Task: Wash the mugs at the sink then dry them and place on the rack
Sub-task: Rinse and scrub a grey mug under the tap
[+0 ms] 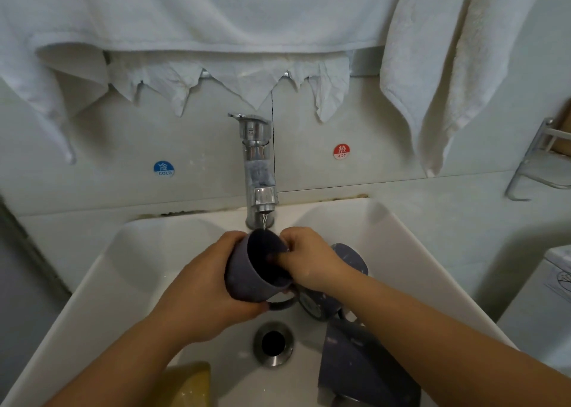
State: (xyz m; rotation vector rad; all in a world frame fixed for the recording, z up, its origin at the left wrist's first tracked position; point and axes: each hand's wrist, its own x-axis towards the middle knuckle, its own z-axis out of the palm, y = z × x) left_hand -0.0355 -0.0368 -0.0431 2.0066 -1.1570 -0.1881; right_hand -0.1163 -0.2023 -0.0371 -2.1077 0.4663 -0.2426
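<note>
I've got the mug (258, 270) tipped so its mouth faces up toward the tap (258, 172), right under the thin stream, so water runs straight in while I rub the inside. My left hand (200, 286) wraps the outside of the mug from the left, fingers curled under its base near the handle — that steadies it against the scrubbing. My right hand (306, 258) hooks over the rim, fingers curled down inside against the wall, thumb on the outer edge; it holds nothing but the mug's lip. How hard the fingers press inside I can't tell, as the interior is dark.

I keep it over the middle of the sink (123, 252), above the drain (273, 343), so whatever spills goes straight down. Two more mugs wait in the basin to my right: one (352, 261) lies on its side just behind my right wrist, another (355, 366) lies nearer me under my forearm. They're close by so I can swap without reaching. A yellow sponge (188, 382) sits at the near left edge of the basin, unused for now.

Towels (432, 66) hang above for drying, and a metal rack (540, 165) is fixed to the wall at far right. By my reckoning I'm early on — first mug in wash, none dried.
</note>
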